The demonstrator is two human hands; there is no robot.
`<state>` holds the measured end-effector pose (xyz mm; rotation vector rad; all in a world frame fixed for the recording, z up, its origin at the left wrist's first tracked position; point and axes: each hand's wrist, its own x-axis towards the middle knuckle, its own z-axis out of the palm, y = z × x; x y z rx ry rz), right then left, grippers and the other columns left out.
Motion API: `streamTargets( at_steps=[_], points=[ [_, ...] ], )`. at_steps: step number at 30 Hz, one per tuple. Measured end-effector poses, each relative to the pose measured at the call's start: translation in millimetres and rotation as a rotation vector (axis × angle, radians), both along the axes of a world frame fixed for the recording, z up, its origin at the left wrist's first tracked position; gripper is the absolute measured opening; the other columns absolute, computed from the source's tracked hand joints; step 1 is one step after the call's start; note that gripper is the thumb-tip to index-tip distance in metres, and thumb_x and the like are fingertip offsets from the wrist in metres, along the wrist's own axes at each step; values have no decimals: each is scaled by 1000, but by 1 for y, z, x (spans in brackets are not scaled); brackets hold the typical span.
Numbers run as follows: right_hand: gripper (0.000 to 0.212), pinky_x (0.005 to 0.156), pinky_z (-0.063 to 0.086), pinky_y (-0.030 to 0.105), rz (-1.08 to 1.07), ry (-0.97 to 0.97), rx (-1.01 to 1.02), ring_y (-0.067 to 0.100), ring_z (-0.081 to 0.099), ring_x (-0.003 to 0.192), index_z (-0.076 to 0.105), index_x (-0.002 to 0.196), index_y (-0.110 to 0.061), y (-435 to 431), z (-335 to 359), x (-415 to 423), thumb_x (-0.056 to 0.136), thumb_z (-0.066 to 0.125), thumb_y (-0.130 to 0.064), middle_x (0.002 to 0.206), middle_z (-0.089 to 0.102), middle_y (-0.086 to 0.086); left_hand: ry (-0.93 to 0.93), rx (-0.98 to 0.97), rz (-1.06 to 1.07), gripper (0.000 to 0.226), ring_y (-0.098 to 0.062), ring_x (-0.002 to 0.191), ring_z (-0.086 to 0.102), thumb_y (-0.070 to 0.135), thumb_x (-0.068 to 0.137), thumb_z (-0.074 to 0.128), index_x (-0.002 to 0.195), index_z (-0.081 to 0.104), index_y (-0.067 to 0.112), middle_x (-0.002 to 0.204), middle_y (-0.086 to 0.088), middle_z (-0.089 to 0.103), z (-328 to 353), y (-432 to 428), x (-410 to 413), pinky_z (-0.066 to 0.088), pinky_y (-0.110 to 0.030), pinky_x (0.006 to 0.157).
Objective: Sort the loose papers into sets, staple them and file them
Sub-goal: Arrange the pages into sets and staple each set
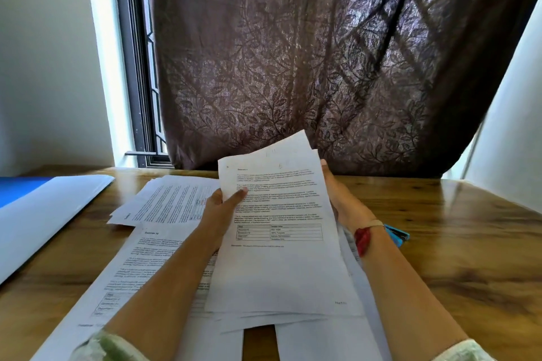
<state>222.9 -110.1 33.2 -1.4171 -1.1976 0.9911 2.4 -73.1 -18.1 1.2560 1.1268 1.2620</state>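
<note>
held sheaf of papers [278, 231] upright above table [469, 243], long axis away from person | left hand [223, 208] and right hand [340, 196] fingers closed on its side edges | blue stapler [396, 235] just beside right wrist, nearer that hand

Behind the held sheaf of papers [278, 231], the right hand's [341, 199] fingers are hidden; a blue object [396, 235] beside it is mostly covered. Print is too blurred to read.

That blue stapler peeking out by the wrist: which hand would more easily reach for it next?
Probably the right hand. The blue stapler lies on the wooden table just beside the right wrist, while the left hand pinches the held sheets on the far side and could keep its grip alone.
</note>
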Motion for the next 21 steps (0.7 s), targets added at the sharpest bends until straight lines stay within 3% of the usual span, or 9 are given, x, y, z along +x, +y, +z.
streamTargets(
  at_steps=[3,6,9,11,12,15,18,21],
  points=[
    [56,94,48,37,10,40,-26,19,61,102,63,98,-34,3,-5,-8,90,23,-72,111,67,-4,58,-17,11,42,-19,92,63,29,90,66,127,47,23,116,1,62,-2,5,-2,51,-32,70],
    [69,104,42,40,24,132,-19,21,57,114,60,122,-30,4,-10,-10,89,20,-74,119,61,-6,86,-24,23,51,-24,103,59,20,89,66,132,40,27,122,0,56,-3,9,-7,51,-42,82],
    [62,86,54,40,25,254,-50,23,68,98,69,110,-26,2,-13,1,87,36,-73,106,73,5,32,-7,85,56,-24,103,58,14,89,65,136,37,27,123,-3,57,-3,13,-10,50,-46,87],
    [42,71,57,33,48,206,-46,21,71,87,68,113,-15,2,-15,7,92,54,-49,102,73,8,-79,-37,121,54,-24,98,60,11,93,60,137,35,27,121,-5,59,-2,13,-10,52,-46,84],
    [36,71,58,32,78,156,-36,22,70,88,64,118,-8,2,-16,6,92,61,-32,108,71,12,-114,-41,138,52,-24,97,60,11,94,57,138,35,27,120,-6,59,-2,14,-9,53,-45,81],
    [44,96,50,39,156,-15,-11,26,64,108,57,126,-3,5,-20,0,84,68,0,124,64,14,-37,-19,192,47,-23,103,58,16,97,51,138,33,28,123,-4,57,-3,13,-11,51,-42,83],
    [43,94,50,33,229,-189,-31,22,61,109,59,122,-5,4,-22,-7,81,69,3,120,64,5,17,-19,145,54,-24,102,59,19,93,61,139,34,25,121,-4,56,-4,11,-13,51,-38,80],
    [36,86,54,34,191,-254,-86,23,65,100,63,116,-7,5,-22,-3,82,73,-11,115,67,8,167,-10,79,62,-24,109,55,13,88,68,139,34,24,121,-1,52,-5,10,-11,49,-44,94]
  ],
)
